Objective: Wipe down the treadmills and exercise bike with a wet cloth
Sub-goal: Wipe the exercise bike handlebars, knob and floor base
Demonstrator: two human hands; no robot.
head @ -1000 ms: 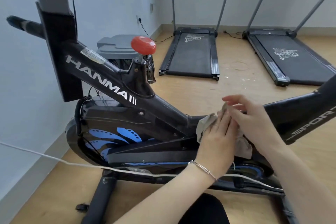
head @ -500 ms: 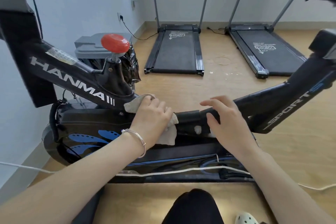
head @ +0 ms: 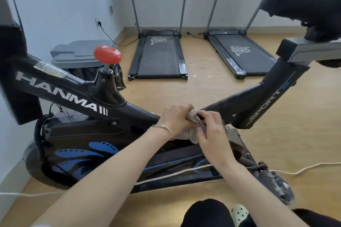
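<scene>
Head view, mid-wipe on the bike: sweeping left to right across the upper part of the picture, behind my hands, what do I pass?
grey bin lid → red knob → first treadmill → second treadmill → black saddle

Exercise room, small: black exercise bike in front of me, left treadmill and right treadmill side by side at the far wall, wood-look floor.
</scene>
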